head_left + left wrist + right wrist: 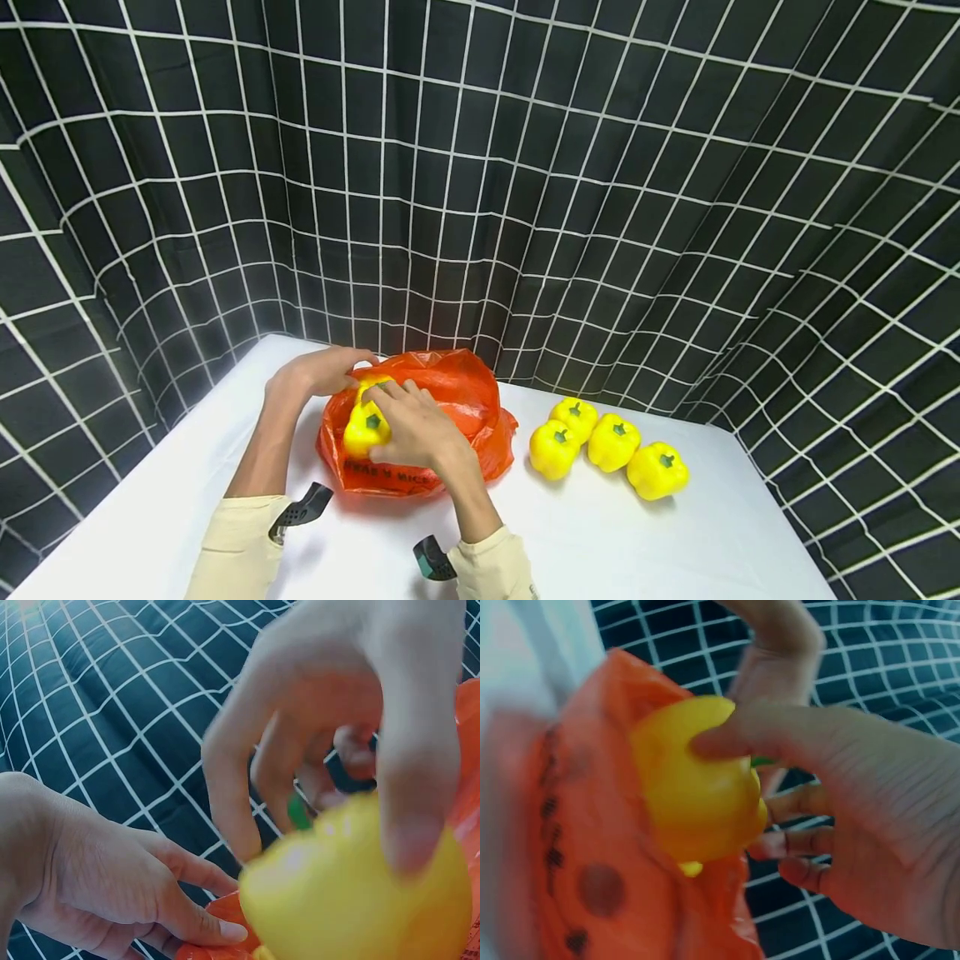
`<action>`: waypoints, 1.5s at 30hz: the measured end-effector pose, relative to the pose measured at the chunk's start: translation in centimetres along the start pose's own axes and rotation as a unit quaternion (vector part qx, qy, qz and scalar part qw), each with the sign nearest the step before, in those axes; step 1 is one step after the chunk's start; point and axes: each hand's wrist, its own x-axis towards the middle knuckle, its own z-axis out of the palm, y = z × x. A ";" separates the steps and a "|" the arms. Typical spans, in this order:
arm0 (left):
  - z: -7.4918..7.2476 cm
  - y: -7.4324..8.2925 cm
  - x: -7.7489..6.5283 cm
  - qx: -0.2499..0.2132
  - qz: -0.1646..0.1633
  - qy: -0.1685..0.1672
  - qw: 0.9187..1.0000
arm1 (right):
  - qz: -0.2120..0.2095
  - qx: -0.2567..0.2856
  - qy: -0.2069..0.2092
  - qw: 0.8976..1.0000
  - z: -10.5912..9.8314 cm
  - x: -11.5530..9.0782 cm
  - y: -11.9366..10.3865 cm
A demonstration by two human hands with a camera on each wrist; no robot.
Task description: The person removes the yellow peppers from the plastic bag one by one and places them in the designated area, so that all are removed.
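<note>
An orange-red plastic bag (468, 396) with dark printing stands open on the table. My left hand (315, 372) pinches its rim on the left side; in the left wrist view the thumb (214, 928) presses on the plastic. My right hand (423, 429) grips a yellow bell pepper (366, 429) at the bag's mouth, thumb on one side and fingers on the other. That same pepper (697, 787) looks large in the right wrist view. Another yellow pepper (367, 385) shows behind it, partly covered by my right fingers. The bag's bottom is hidden.
Several yellow bell peppers (615, 442) with green stems stand in a group right of the bag. The white tabletop (600, 542) lies beneath everything. A black curtain with a white grid (450, 208) surrounds the table at the back and sides.
</note>
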 end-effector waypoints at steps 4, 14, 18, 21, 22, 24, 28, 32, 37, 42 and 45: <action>0.0 0.0 0.0 -0.003 -0.003 -0.001 1.000 | -0.023 0.054 0.026 0.998 -1.3 -1.1 0.8; 0.0 -0.1 0.0 -0.001 -0.005 -0.007 1.000 | -0.008 0.122 0.074 0.990 -4.2 -4.1 3.0; 0.0 0.0 0.1 0.002 0.003 -0.008 1.000 | 0.022 0.137 0.081 0.987 -5.3 -5.9 4.3; 0.1 0.0 0.1 0.000 0.004 -0.009 1.000 | 0.051 0.150 0.087 0.984 -6.2 -7.4 5.4; 0.1 0.0 0.0 0.000 0.004 -0.010 1.000 | 0.061 0.155 0.088 0.982 -6.6 -8.0 5.8; 0.1 -0.1 0.1 0.002 0.004 -0.010 1.000 | 0.080 0.161 0.091 0.980 -7.3 -9.1 6.5; 0.1 -0.1 0.1 0.000 -0.002 -0.009 1.000 | 0.107 0.156 0.102 0.977 -8.6 -11.5 8.0; 0.1 -0.1 0.1 -0.003 -0.010 -0.013 1.000 | 0.127 0.145 0.118 0.974 -9.6 -13.7 9.5; 0.0 -0.1 0.1 -0.002 -0.007 -0.011 1.000 | 0.158 0.124 0.137 0.970 -10.6 -16.4 11.4; 0.0 0.0 0.1 0.000 0.000 -0.007 1.000 | 0.199 0.101 0.138 0.965 -11.3 -18.8 12.9; 0.2 -0.1 0.2 0.000 -0.001 -0.010 1.000 | 0.236 0.089 0.114 0.961 -11.4 -19.8 13.7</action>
